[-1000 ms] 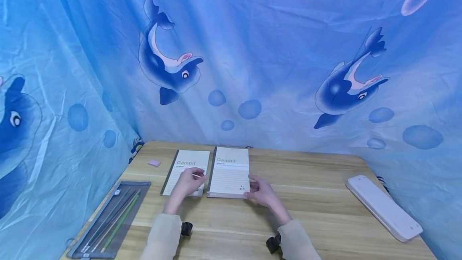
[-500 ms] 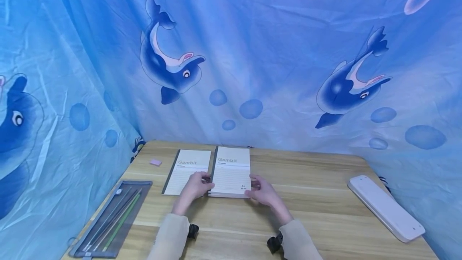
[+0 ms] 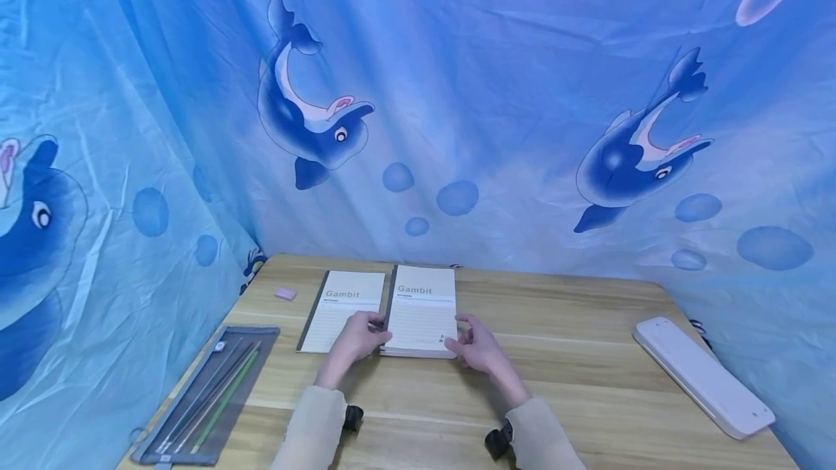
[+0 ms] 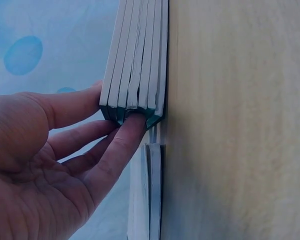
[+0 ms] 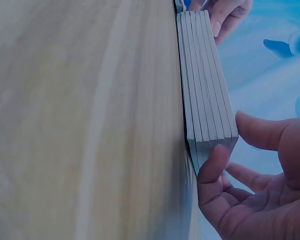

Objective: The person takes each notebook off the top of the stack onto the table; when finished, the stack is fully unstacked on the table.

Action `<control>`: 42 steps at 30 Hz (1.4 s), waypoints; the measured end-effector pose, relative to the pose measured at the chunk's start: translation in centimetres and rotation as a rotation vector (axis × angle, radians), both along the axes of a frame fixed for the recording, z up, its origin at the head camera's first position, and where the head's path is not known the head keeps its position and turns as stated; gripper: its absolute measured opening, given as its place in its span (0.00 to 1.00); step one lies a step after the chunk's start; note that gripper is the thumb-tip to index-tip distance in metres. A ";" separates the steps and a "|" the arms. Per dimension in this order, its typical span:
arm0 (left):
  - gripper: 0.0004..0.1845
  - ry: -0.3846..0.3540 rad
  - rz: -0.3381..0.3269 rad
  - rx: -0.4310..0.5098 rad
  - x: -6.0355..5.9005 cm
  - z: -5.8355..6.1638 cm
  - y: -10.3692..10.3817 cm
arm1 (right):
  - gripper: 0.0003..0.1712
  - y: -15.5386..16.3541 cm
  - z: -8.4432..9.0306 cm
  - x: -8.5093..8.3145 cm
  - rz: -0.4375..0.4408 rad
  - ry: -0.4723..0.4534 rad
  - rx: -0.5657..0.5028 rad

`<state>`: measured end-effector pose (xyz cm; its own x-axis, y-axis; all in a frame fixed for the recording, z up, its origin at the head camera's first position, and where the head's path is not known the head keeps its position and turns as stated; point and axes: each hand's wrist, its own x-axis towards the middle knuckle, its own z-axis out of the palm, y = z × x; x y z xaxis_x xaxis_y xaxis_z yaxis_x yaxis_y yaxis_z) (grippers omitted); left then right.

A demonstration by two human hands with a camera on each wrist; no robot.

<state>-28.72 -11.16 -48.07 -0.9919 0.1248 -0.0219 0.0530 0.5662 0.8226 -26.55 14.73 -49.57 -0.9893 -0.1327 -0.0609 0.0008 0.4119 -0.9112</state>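
Note:
A stack of several white "Gambit" notebooks (image 3: 423, 314) with dark spines lies on the wooden table, its covers facing up. My left hand (image 3: 355, 339) holds the spine side near the front corner; in the left wrist view its thumb meets the top cover's edge and its fingers press the dark spines (image 4: 155, 119). On the opposite side, my right hand (image 3: 480, 348) grips the front right corner, thumb at the top edge and curled fingers (image 5: 214, 167) against the page edges. To the left, partly behind my left hand, lies a lower pile of matching notebooks (image 3: 353, 287).
A pink eraser (image 3: 285, 294) lies at the back left. Nearer, a grey mesh pencil pouch (image 3: 251, 383) holds several pencils, one green. A long white case (image 3: 705, 376) stands at the right. Blue dolphin-print cloth (image 3: 418, 129) hangs behind the table (image 3: 575, 354).
My left hand has moved right, from over the lower notebook pile to the spine side of the taller stack. The right hand has stayed at the stack's right corner.

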 end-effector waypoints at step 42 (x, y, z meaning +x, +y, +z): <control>0.20 0.056 0.001 -0.090 -0.5 -0.3 0.3 | 0.13 1.4 0.7 -0.4 -0.094 -0.099 -0.084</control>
